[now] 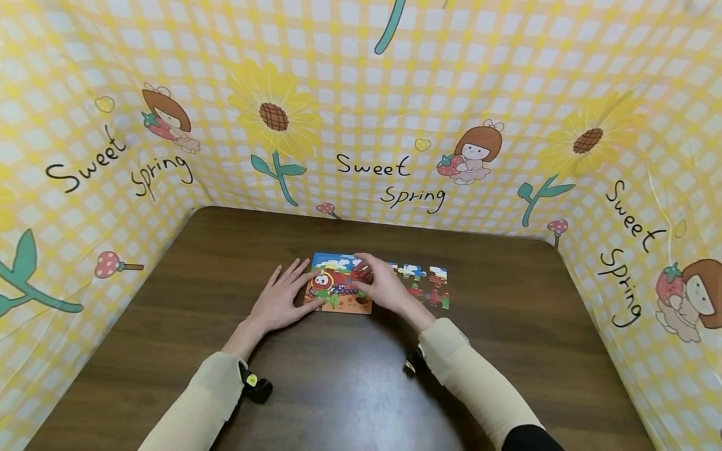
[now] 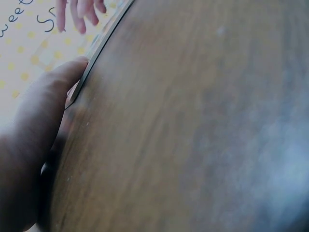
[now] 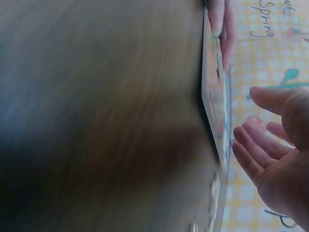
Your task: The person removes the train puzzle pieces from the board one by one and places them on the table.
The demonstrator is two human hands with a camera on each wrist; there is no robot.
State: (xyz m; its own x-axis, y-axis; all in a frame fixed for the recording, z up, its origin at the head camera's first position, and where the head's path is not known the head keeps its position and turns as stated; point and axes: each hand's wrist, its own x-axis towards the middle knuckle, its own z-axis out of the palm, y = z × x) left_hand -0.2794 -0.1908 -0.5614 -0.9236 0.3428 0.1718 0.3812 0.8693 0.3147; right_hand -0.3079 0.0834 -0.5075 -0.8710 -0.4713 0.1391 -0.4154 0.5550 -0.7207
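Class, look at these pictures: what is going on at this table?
A person is working on a colourful cardboard jigsaw puzzle board on a dark brown wooden table. The left hand rests flat against the board's left edge, steadying it. The right hand is over the board, apparently pinching a small red puzzle piece. More loose puzzle pieces lie just right of the board.

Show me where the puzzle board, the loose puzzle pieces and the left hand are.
puzzle board (image 1: pixel 337 299): head view, lower picture area near its front edge.
loose puzzle pieces (image 1: pixel 431 285): head view, middle of the cluster right of the board.
left hand (image 1: pixel 280 302): head view, back of the hand.
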